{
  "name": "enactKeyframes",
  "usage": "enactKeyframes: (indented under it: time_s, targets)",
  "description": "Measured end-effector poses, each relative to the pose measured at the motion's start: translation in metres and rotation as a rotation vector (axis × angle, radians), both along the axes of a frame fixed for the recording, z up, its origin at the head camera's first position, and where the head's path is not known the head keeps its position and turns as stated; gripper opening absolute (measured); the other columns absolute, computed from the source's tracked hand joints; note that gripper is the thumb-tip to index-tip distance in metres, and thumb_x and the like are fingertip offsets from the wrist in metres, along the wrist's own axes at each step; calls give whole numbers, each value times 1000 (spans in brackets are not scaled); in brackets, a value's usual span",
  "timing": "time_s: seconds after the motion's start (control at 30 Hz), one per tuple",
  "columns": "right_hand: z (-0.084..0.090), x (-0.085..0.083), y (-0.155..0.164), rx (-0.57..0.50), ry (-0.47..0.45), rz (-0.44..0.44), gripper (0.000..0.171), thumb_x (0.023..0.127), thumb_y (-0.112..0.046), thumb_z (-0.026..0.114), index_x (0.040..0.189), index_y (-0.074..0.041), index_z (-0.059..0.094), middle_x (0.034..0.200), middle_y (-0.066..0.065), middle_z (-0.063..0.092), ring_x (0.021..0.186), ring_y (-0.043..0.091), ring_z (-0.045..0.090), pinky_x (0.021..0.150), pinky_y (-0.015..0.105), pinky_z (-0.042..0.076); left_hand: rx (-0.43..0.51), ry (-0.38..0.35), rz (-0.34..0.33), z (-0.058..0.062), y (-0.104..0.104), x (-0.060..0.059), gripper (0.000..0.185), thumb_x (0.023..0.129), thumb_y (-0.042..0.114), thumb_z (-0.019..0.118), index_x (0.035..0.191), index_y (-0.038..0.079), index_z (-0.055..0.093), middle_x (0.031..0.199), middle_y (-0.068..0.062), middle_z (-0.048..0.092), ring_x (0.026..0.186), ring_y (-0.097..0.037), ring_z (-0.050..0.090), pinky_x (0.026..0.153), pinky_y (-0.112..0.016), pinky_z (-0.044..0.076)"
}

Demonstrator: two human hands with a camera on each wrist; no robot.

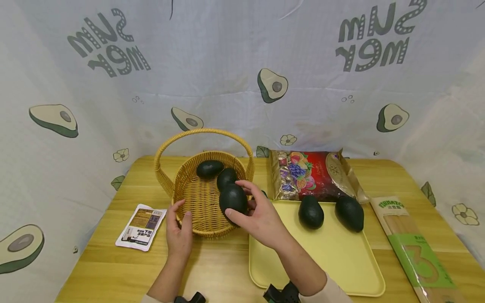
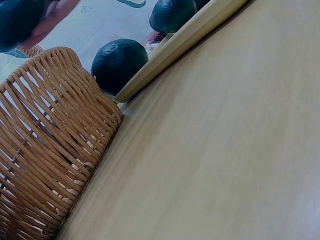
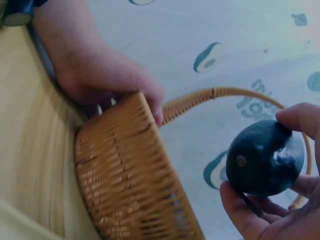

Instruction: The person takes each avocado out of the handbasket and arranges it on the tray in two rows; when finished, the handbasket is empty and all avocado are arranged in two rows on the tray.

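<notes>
My right hand (image 1: 261, 214) holds a dark green avocado (image 1: 233, 198) over the right front of a yellow wicker basket (image 1: 197, 206). In the right wrist view, thumb and fingers lie round that avocado (image 3: 265, 157), stem end showing. My left hand (image 1: 179, 235) grips the basket's front-left rim, the thumb on the inner side. Inside the basket are two avocados, one at the back (image 1: 209, 168) and another (image 1: 227, 176) partly hidden by the held one. A yellow tray (image 1: 322, 269) bears two avocados (image 1: 311, 212) in plain view; a third (image 2: 118, 66) sits by its left edge, mostly hidden in the head view.
A red candy bag (image 1: 318, 174) lies behind the tray. To the right is a long noodle packet (image 1: 417, 248), and a small white pouch (image 1: 141, 227) lies left of the basket. The basket's tall handle (image 1: 204, 131) arches over its back. A printed curtain (image 1: 227, 54) hangs behind the wooden table.
</notes>
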State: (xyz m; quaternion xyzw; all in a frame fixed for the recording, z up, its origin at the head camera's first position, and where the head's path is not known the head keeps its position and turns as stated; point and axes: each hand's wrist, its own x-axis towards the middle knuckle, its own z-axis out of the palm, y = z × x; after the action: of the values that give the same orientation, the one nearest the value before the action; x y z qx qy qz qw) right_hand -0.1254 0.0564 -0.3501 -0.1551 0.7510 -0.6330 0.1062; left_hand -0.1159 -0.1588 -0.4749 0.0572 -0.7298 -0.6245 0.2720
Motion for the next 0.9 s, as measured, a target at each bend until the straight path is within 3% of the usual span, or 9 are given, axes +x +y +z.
enactKeyframes:
  time_s: [0.13, 0.23, 0.33, 0.43, 0.6, 0.9]
  targets:
    - [-22, -4, 17, 52, 24, 4, 62, 79, -25, 74, 132, -29, 41, 124, 3, 45, 96, 19, 60, 72, 33, 51, 8, 8, -13, 13, 4, 6, 33, 91, -2, 49, 124, -2, 48, 130, -19, 41, 127, -22, 30, 103, -47, 20]
    - [-27, -4, 28, 107, 53, -4, 62, 77, -30, 75, 129, -33, 41, 122, 1, 48, 93, 18, 60, 70, 33, 51, 4, 12, -16, 22, 7, 9, 32, 91, -3, 48, 123, -5, 47, 129, -21, 41, 126, -24, 31, 102, -46, 21]
    - [-28, -4, 39, 161, 49, -21, 63, 75, -33, 77, 128, -33, 42, 120, 0, 48, 91, 19, 59, 68, 33, 52, 11, 19, -26, 19, 6, 8, 32, 91, -4, 48, 123, -5, 46, 129, -19, 40, 126, -25, 30, 102, -43, 21]
    - [-27, -2, 50, 210, 23, -20, 62, 74, -35, 77, 126, -32, 43, 120, 3, 48, 93, 22, 57, 65, 33, 52, 18, 26, -35, 8, 2, 3, 33, 90, -4, 49, 124, -3, 46, 131, -18, 39, 128, -26, 28, 102, -41, 21]
    - [-26, 0, 61, 276, 61, 28, 65, 76, -34, 76, 130, -38, 41, 118, 2, 52, 98, 23, 53, 71, 34, 50, 26, 29, -43, -2, -1, 0, 34, 91, -2, 49, 125, -1, 47, 133, -16, 38, 131, -27, 25, 103, -42, 19]
    - [-26, 3, 66, 322, 19, 128, 61, 74, -35, 77, 124, -28, 43, 117, 7, 51, 97, 22, 56, 64, 29, 52, 47, 40, -55, 18, 5, 7, 33, 90, -5, 47, 123, -3, 47, 131, -25, 36, 128, -27, 28, 102, -48, 20]
